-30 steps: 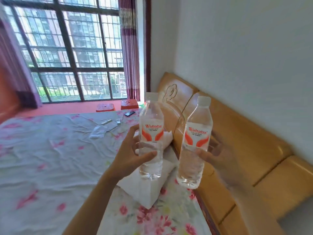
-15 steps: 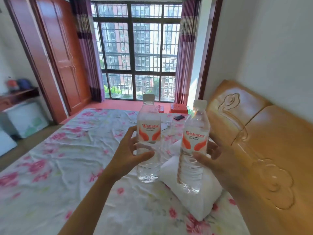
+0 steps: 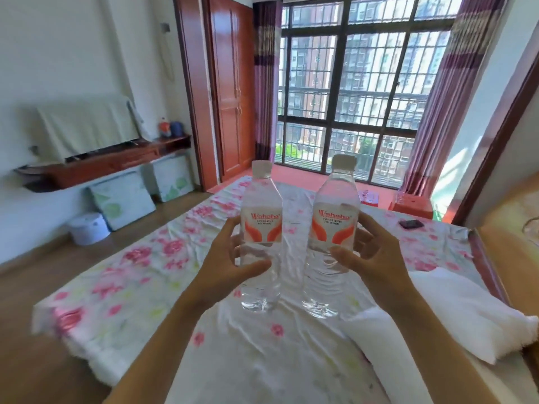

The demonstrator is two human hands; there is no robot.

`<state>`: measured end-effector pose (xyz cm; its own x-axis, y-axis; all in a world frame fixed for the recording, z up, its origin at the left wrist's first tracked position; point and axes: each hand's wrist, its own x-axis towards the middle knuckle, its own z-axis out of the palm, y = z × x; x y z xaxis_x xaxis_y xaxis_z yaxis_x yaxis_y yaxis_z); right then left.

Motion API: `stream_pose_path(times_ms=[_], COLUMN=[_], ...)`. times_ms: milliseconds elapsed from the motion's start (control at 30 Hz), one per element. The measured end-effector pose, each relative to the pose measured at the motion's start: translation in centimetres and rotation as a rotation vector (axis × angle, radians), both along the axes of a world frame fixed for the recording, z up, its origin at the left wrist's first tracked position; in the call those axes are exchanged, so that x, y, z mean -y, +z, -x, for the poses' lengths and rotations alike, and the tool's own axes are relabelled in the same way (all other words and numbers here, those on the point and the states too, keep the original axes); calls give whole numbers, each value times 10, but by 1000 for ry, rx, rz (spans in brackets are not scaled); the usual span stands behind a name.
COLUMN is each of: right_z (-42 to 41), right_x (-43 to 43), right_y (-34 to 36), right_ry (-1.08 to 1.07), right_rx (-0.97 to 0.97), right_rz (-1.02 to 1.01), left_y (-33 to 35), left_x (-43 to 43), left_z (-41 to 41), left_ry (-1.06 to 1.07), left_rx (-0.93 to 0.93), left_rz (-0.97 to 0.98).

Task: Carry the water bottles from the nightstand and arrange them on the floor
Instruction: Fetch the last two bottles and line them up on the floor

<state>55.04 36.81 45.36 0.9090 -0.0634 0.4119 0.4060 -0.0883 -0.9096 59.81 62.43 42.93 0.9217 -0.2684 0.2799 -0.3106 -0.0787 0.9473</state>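
Two clear water bottles with white caps and red-and-white labels are held upright in the air above the bed (image 3: 140, 275), side by side and apart from each other. The left hand (image 3: 224, 265) grips the left bottle (image 3: 262, 225) just below its label, thumb across the front and fingers curled round the back. The right hand (image 3: 376, 266) grips the right bottle (image 3: 334, 225) at about the same height, thumb on the front and fingers wrapped behind it; this bottle leans slightly to the left at its base. Both bottles look full or nearly so, and neither base touches the sheet. The bed carries a white sheet with pink flowers, and a white pillow (image 3: 466, 313) lies at its right, beside the wooden headboard (image 3: 507, 228). A dark phone (image 3: 411, 223) rests on the far right part of the sheet. Beyond the bed stands a red stool (image 3: 412, 207) in front of a tall barred window (image 3: 350, 91) with purple curtains at each side. A reddish wardrobe (image 3: 230, 91) stands left of the window. On the left wall a wooden shelf (image 3: 110, 163) holds something draped in pale cloth, and a white tub (image 3: 87, 228) sits on the wooden floor (image 3: 32, 363) below.
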Motion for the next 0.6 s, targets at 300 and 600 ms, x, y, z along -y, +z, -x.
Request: stream_pose_path(times_ms=[300,600], right_z=[-104,-160], right_x=[-50,-131], right_y=[16,12], right_ry=[238,471], right_rx=[88,127], right_rz=[45,81], left_y=[19,8], left_x=[-51,-116], left_z=[-32,-15], left_ry=[255,526], left_rx=[1,27], left_rz=[-59,-67])
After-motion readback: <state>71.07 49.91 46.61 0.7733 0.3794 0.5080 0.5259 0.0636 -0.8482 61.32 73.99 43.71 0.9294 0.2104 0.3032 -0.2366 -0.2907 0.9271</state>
